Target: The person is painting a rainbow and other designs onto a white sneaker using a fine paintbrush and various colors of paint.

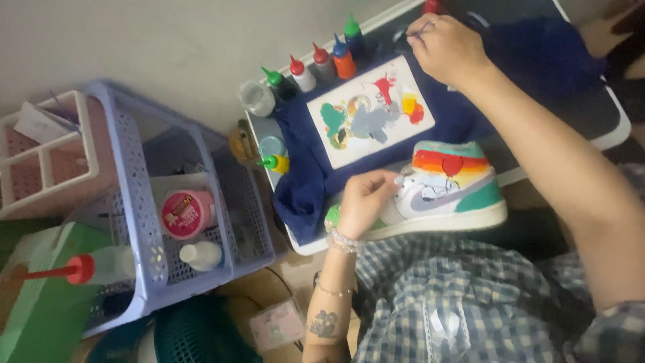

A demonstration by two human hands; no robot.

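My left hand [363,202] grips the toe end of a painted sneaker [450,188] with orange, red, teal and white patches, held on its side against the tray's near edge. My right hand [445,46] reaches to the far side of the tray, fingers pinched on a thin brush handle [410,33] near the paint bottles. A white palette board [370,111] smeared with green, grey, red and yellow paint lies on a dark blue cloth [306,188] between the two hands.
Several paint squeeze bottles [322,64] stand in a row behind the palette; a yellow one [277,163] lies at the left. A lavender plastic basket [144,202] holds a pink tub and a white bottle. A pink rack [47,154] stands far left.
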